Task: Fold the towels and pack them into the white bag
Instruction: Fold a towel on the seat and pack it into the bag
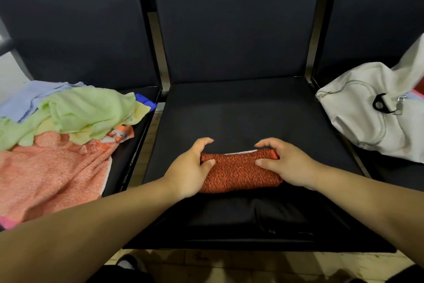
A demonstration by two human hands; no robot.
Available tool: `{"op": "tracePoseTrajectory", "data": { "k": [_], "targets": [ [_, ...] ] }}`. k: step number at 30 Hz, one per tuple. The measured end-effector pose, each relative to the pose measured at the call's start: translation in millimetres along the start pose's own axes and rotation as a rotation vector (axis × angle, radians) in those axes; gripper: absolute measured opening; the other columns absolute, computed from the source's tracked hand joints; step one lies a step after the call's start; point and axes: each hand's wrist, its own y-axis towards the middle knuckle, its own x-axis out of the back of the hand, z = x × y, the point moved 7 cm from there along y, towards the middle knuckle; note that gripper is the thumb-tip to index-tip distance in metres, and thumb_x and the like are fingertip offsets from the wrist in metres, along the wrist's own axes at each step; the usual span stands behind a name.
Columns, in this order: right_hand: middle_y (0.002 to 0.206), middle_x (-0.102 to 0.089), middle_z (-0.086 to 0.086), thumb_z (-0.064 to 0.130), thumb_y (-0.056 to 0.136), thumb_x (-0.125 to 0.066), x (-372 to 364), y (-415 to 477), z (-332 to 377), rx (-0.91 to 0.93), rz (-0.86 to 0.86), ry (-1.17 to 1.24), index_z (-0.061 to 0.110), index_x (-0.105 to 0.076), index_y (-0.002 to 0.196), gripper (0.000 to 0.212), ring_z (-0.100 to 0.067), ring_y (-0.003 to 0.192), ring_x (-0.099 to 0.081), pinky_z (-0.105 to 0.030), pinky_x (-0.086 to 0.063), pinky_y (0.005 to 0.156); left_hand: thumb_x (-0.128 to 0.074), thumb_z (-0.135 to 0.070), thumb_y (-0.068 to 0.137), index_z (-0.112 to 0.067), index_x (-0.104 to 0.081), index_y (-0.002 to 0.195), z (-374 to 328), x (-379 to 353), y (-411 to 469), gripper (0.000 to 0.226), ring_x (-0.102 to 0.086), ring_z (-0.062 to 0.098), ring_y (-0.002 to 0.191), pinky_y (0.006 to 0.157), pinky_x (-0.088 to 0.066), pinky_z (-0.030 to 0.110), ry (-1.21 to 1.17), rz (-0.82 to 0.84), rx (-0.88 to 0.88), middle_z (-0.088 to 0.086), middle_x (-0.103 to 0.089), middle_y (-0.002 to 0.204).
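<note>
A person leans over a row of dark padded seats. On the middle seat (241,110), near its front edge, lies a folded towel (238,170), red-orange with dark flecks, bunched into a thick roll with a sliver of white showing along its far side. Both hands grip it. The left hand (190,168) holds the roll's left end, thumb pressed on top and fingers curled over the far edge. The right hand (284,165) holds the right end in the same way, thumb on top and fingers arched over the back.

On the seat left of the middle seat sits a loose pile (62,131) of unfolded towels: pale green on top, light blue behind it, yellow peeking out, and a wide salmon-orange one spread toward the front (a strip of deep blue shows at the pile's far right edge).

On the seat right of the middle seat slumps the white bag (371,112), with silver zips and a black ring-shaped pull.
</note>
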Motion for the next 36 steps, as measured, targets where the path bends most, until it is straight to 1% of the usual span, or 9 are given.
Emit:
{"op": "tracePoseTrajectory", "data": {
  "k": [4, 10, 16, 20, 25, 28, 32, 34, 36],
  "targets": [
    [0.100, -0.069, 0.000, 0.031, 0.085, -0.080, 0.9, 7.2, -2.0, -0.006, -0.010, -0.023, 0.036, -0.066, 0.109, 0.028, -0.019, 0.083, -0.071, -0.029, -0.056, 0.058, -0.050, -0.038, 0.104, -0.043, -0.032, 0.146, -1.9, -0.7, 0.1, 0.047, -0.054, 0.013, 0.109, 0.088, -0.040, 0.026, 0.113, -0.056, -0.026, 0.000, -0.052, 0.133],
    [0.098, -0.067, 0.013, 0.040, 0.087, -0.075, 4.1, 18.1, 2.5, 0.081, -0.074, -0.206, 0.039, -0.063, 0.106, 0.022, -0.004, 0.091, -0.064, -0.029, -0.052, 0.085, -0.047, -0.040, 0.104, -0.044, -0.031, 0.145, 0.1, -2.0, 6.4, 0.043, -0.049, 0.010, 0.099, 0.085, -0.040, 0.027, 0.142, -0.057, 0.002, -0.006, -0.048, 0.129],
    [0.099, -0.064, 0.009, 0.042, 0.092, -0.069, 2.4, 31.9, 3.2, 0.058, -0.027, -0.289, 0.040, -0.057, 0.113, 0.025, -0.007, 0.090, -0.062, -0.028, -0.050, 0.082, -0.046, -0.036, 0.105, -0.044, -0.034, 0.139, 2.5, -2.3, 14.7, 0.037, -0.059, 0.013, 0.101, 0.084, -0.044, 0.030, 0.135, -0.007, -0.001, -0.007, -0.057, 0.112],
    [0.096, -0.061, 0.012, 0.039, 0.091, -0.071, 0.4, 35.9, 0.8, 0.018, -0.031, -0.229, 0.038, -0.063, 0.111, 0.022, -0.005, 0.084, -0.061, -0.022, -0.045, 0.069, -0.041, -0.042, 0.106, -0.046, -0.041, 0.131, -4.4, -1.9, 11.3, 0.026, -0.058, 0.016, 0.100, 0.085, -0.047, 0.031, 0.231, 0.034, -0.131, -0.010, -0.044, 0.127],
    [0.109, -0.063, 0.010, 0.041, 0.088, -0.074, 0.7, 37.7, -3.4, -0.068, -0.071, -0.235, 0.038, -0.065, 0.113, 0.026, -0.011, 0.101, -0.061, -0.026, -0.047, 0.085, -0.033, -0.061, 0.101, -0.042, -0.040, 0.143, -7.9, -8.5, 6.2, 0.046, -0.055, 0.013, 0.108, 0.089, -0.050, 0.031, 0.422, 0.212, -0.250, -0.012, -0.022, 0.145],
    [0.118, -0.053, 0.010, 0.036, 0.091, -0.072, -0.6, 33.7, 10.1, 0.078, -0.078, -0.354, 0.043, -0.061, 0.128, 0.040, -0.009, 0.113, -0.055, -0.023, -0.041, 0.098, -0.035, -0.066, 0.098, -0.045, -0.037, 0.144, -6.8, -9.6, 8.4, 0.051, -0.053, 0.017, 0.118, 0.094, -0.052, 0.034, 0.447, 0.218, -0.213, -0.009, -0.017, 0.149],
    [0.139, -0.045, 0.016, 0.026, 0.097, -0.067, -12.2, 23.3, 23.5, 0.206, 0.167, -0.298, 0.051, -0.065, 0.122, 0.036, 0.004, 0.131, -0.041, -0.006, -0.023, 0.105, -0.039, -0.062, 0.100, -0.049, -0.036, 0.148, -5.5, -5.6, 15.5, 0.050, -0.041, 0.024, 0.137, 0.106, -0.047, 0.042, 0.448, 0.196, -0.163, -0.009, -0.008, 0.158],
    [0.135, -0.055, 0.018, 0.026, 0.096, -0.069, -16.6, 20.5, 22.6, 0.146, 0.283, -0.254, 0.051, -0.069, 0.115, 0.031, 0.006, 0.125, -0.050, -0.005, -0.031, 0.106, -0.040, -0.060, 0.100, -0.051, -0.034, 0.150, -3.8, -2.1, 19.0, 0.050, -0.031, 0.026, 0.145, 0.112, -0.041, 0.044, 0.460, 0.202, -0.135, -0.008, -0.004, 0.161],
    [0.122, -0.071, 0.015, 0.020, 0.093, -0.073, -20.5, 18.7, 18.9, 0.028, 0.393, -0.091, 0.044, -0.076, 0.111, 0.030, 0.001, 0.113, -0.064, -0.019, -0.046, 0.105, -0.042, -0.059, 0.101, -0.053, -0.034, 0.150, -4.2, -1.4, 21.0, 0.050, -0.025, 0.026, 0.148, 0.115, -0.038, 0.046, 0.468, 0.216, -0.137, -0.006, -0.004, 0.162]
  ]
}}
